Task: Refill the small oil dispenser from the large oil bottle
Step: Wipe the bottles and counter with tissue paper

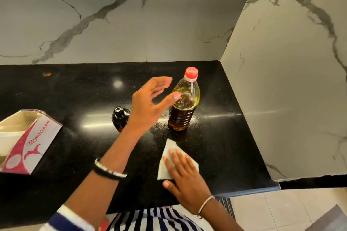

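the right hand [185, 180] lies flat with straight fingers on a white napkin [170, 146] on the black counter [75, 99], and the left hand [148, 105] is open, holding nothing, just beside the big oil bottle [183, 112] with its red cap on, while the small dark dispenser [119, 116] stands left of it.

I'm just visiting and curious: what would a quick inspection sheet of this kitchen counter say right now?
Surface: glossy black countertop.
Job's things: large oil bottle upright, red cap on; small oil dispenser upright to its left, partly behind the wrist.
Clutter: tissue box at the left edge; folded tissue near the front.
Grips: left hand open beside the bottle, contact unclear; right hand flat on the tissue.
Cables: nothing seen.
Surroundings: marble walls behind and to the right.
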